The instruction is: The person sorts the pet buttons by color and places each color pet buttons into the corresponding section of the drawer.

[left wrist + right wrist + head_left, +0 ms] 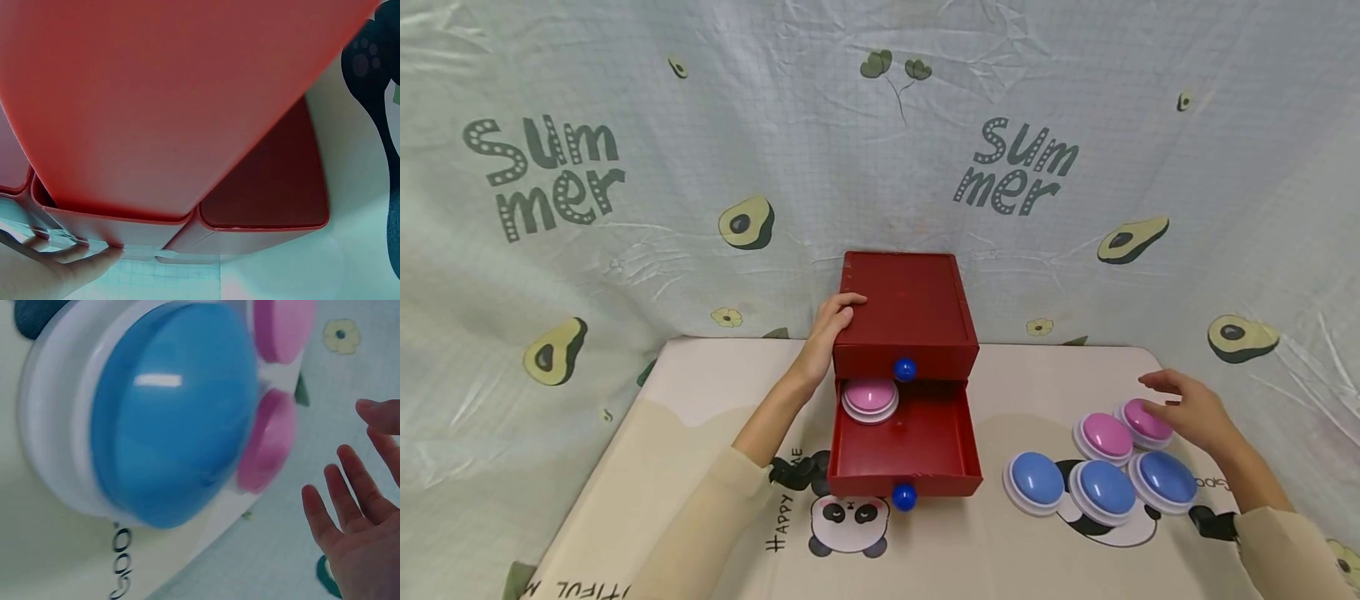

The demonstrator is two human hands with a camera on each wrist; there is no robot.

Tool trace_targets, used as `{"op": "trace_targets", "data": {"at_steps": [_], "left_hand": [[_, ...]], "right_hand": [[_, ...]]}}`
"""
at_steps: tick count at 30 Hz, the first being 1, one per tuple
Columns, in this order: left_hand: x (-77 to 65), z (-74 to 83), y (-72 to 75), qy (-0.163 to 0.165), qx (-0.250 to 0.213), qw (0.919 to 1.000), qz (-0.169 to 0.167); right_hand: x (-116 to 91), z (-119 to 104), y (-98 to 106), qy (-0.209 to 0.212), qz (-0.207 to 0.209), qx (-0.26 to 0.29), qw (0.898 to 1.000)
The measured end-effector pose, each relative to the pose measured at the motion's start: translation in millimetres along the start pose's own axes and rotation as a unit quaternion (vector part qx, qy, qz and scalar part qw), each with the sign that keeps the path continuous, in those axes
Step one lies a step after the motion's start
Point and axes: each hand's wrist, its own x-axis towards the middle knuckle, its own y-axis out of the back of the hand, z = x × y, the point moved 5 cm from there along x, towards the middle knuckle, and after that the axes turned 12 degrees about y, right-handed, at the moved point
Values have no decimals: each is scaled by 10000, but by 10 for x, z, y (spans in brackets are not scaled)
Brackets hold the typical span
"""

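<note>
A red two-drawer cabinet (902, 300) stands at the middle of the table, its lower drawer (895, 454) pulled out and its upper drawer in. Inside the open drawer, at the back left, lies a pink push button (870, 397) on a white base. My left hand (827, 337) rests on the cabinet's upper left edge with fairly straight fingers. Over on the right, my right hand (1195, 408) hovers by the farther pink push button (1146, 419), fingers spread and relaxed, nothing held; the right wrist view shows the fingers (356, 487) apart from the buttons.
Beside that button sits another pink push button (1107, 436). In front are three blue ones: a left (1036, 479), a middle (1105, 488) and a right one (1165, 477). Round blue knobs (904, 497) stick out from the drawer fronts. A printed cloth (880, 167) hangs behind the table.
</note>
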Motion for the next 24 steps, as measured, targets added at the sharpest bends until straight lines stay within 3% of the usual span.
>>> {"op": "trace_targets", "data": {"at_steps": [4,14,24], "left_hand": [[-9,-7,9,12,-7,10000,13],[2,-9,10,0,37,10000,-22],[10,-18,-1,9,54,10000,-48]], "right_hand": [[-73,144,-72,-235,-159,44,9996],[-114,366,-223,-381,-602,138,9974],[-111,451,-285,-432,-666,166,9967]]}}
